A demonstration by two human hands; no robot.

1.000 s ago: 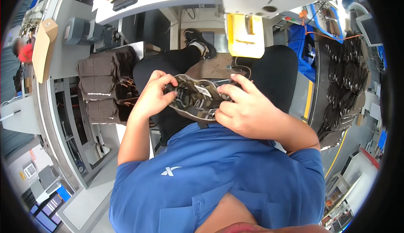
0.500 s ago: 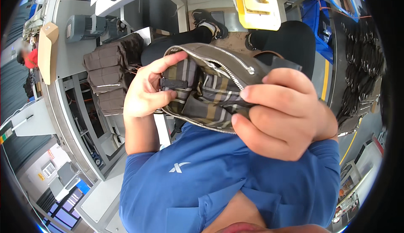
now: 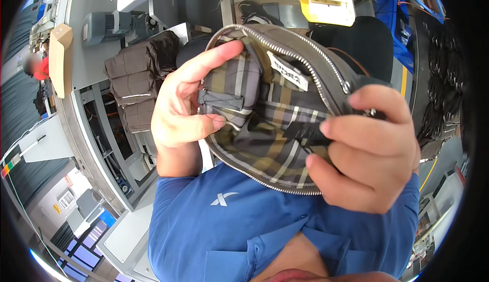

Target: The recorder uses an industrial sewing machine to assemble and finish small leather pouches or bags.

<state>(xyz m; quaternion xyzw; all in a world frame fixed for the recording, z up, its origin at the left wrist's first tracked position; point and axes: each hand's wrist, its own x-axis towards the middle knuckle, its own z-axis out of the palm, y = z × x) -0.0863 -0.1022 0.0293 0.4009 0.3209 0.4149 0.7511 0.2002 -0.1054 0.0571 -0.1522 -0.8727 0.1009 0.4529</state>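
A small dark olive-brown zippered bag [image 3: 330, 63] is held up before my chest with its mouth spread wide. Inside it shows a plaid lining [image 3: 282, 129] in olive, grey and white, with a white label [image 3: 287, 71] near the far rim. My left hand [image 3: 186, 101] grips the left end, forefinger inside the mouth and thumb on the lining beside a dark fabric tab [image 3: 220, 99]. At the right end my right hand [image 3: 369, 147] is closed on the rim, its fingertips at the metal zipper. A second zipper runs along the outer far side.
Dark brown stitched bags [image 3: 135, 78] are piled at my left, beside a grey motor [image 3: 107, 27]. A yellow fixture [image 3: 326, 2] stands on the machine ahead. Several dark pieces hang in bunches [image 3: 442, 78] at the right, near a blue bin [image 3: 392, 32].
The bag has been raised nearer and its mouth pulled wider, so more lining and the white label show. Both hands still hold its ends; the right one has shifted right and slightly down.
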